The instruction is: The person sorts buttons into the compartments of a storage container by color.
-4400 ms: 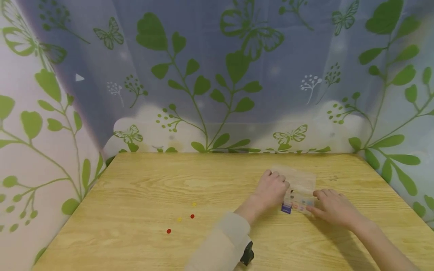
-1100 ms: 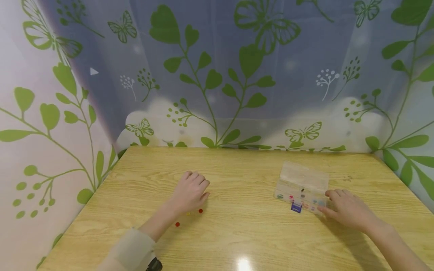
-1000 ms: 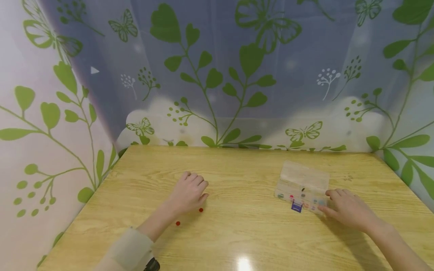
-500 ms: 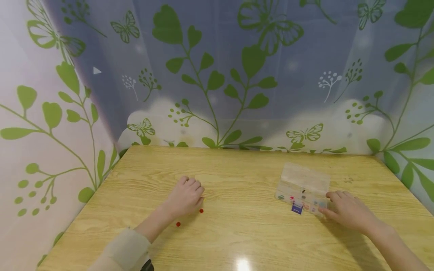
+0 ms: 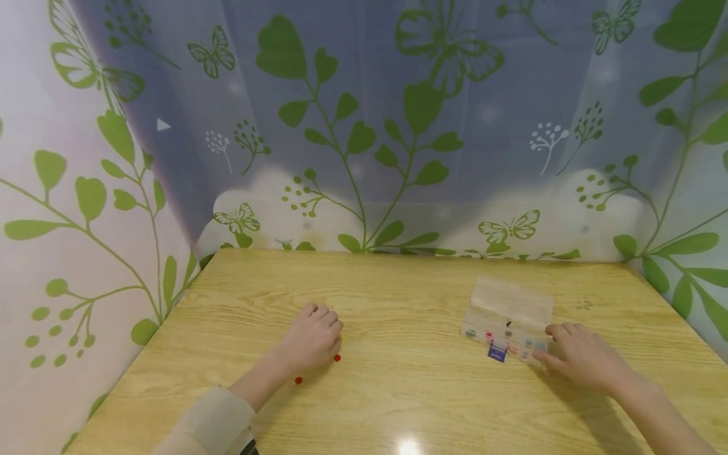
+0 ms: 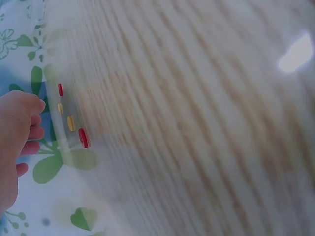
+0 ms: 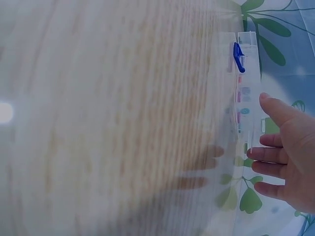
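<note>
My left hand (image 5: 313,338) hovers low over a short row of small round buttons, its fingers loosely curled and nothing visible in them. The left wrist view shows the whole row: a near red button (image 6: 83,138), two yellow buttons (image 6: 71,123) and a far red button (image 6: 60,89). In the head view the hand hides most of the yellow ones. At the right, a clear compartment box (image 5: 506,313) lies with its lid tipped back and coloured pieces inside. My right hand (image 5: 586,354) rests at its right edge, fingers relaxed and apart.
A dark blue tag (image 5: 497,352) hangs at the box's front edge. The wood-grain table (image 5: 398,392) meets a leaf-patterned curtain (image 5: 341,158) at its back and sides. A light glares near the front.
My left hand has gone from the left end of the box across to the buttons, then dropped slightly toward the near side. My right hand has stayed at the box.
</note>
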The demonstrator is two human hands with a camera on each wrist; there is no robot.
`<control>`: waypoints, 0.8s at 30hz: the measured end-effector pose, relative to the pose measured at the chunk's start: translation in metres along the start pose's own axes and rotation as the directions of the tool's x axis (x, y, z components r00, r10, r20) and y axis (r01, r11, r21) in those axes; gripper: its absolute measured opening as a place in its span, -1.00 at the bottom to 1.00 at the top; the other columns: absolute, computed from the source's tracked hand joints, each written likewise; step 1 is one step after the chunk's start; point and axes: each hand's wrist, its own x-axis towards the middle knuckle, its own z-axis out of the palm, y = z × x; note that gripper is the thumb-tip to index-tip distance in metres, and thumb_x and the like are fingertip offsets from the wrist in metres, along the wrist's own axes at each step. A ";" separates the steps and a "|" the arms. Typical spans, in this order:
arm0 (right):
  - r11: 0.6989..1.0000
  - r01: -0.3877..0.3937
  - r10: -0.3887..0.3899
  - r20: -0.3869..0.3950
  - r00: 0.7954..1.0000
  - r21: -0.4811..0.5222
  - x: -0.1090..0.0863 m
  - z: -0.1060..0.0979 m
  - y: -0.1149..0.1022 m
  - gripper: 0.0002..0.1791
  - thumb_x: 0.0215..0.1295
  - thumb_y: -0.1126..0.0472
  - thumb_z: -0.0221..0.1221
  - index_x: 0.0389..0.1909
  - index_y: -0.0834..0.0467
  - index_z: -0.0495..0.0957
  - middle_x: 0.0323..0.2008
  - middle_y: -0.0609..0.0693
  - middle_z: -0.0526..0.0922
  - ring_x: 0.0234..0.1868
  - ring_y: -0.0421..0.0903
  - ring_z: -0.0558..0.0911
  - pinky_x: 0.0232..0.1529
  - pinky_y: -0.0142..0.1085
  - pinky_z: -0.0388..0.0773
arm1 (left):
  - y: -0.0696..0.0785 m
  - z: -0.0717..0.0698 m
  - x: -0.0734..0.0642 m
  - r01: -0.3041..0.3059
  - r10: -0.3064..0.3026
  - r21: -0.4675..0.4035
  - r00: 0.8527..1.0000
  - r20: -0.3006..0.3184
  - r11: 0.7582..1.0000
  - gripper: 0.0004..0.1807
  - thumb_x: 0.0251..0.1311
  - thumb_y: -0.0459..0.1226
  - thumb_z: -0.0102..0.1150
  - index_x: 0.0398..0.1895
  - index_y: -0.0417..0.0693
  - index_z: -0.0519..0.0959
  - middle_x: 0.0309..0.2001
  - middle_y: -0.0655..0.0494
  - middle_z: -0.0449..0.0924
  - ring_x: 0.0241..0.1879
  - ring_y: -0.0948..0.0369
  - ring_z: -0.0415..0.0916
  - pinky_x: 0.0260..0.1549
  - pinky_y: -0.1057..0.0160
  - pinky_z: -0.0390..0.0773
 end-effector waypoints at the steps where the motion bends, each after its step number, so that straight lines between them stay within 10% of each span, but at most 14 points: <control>1: 1.000 -0.002 0.002 0.002 1.000 0.000 0.000 0.000 0.000 -0.36 0.18 -0.14 0.16 -0.07 0.41 0.46 -0.26 0.17 0.58 -0.19 0.22 0.53 -0.20 0.10 0.43 | 0.001 0.000 0.000 0.000 0.000 -0.001 1.000 0.009 1.000 -0.87 -0.01 -0.18 0.22 -0.52 -0.02 0.53 -0.50 0.16 0.46 -0.43 0.18 0.38 -0.30 0.21 0.37; 24: 1.000 0.029 -0.029 -0.005 1.000 -0.009 0.000 0.001 0.004 -0.37 0.18 -0.09 0.18 -0.07 0.45 0.46 -0.21 0.29 0.57 -0.16 0.27 0.52 -0.16 0.11 0.42 | 0.004 0.006 -0.002 -0.014 0.013 0.007 0.994 0.107 1.000 -0.86 0.06 -0.14 0.24 -0.49 0.02 0.56 -0.44 0.19 0.49 -0.34 0.19 0.42 -0.19 0.17 0.39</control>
